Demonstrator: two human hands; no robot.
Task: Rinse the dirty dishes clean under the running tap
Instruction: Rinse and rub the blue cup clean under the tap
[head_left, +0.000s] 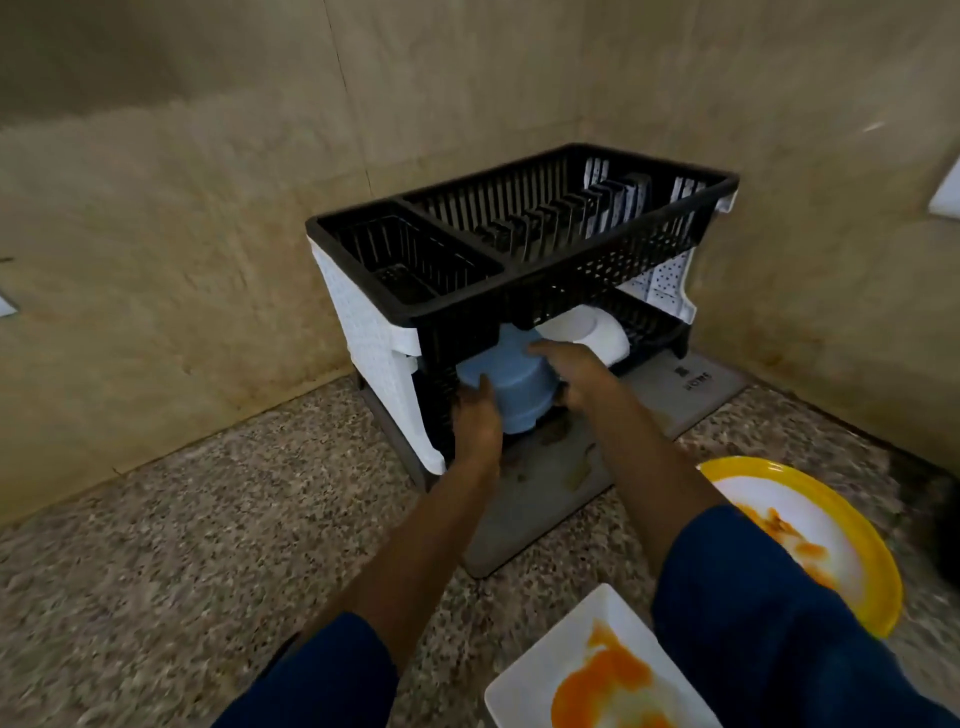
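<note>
Head view: a blue bowl (511, 379) lies tilted at the front of the dish rack's (519, 306) lower tier. Its base points up and back under the black upper tray, and its rim points down toward the grey mat (545, 519). The left hand (475, 421) and right hand (571, 376) grip its sides. A white bowl (597, 332) sits just beside it on the right. A yellow-rimmed plate (878, 561) and a square white plate (545, 670), both soiled, lie well apart on the counter (208, 545).

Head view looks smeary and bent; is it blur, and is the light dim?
Head view: motion blur smears the countertop; the wide lens bows the dish rack; light is dim, warm; left hand and right hand on the blue bowl look soft.
</note>
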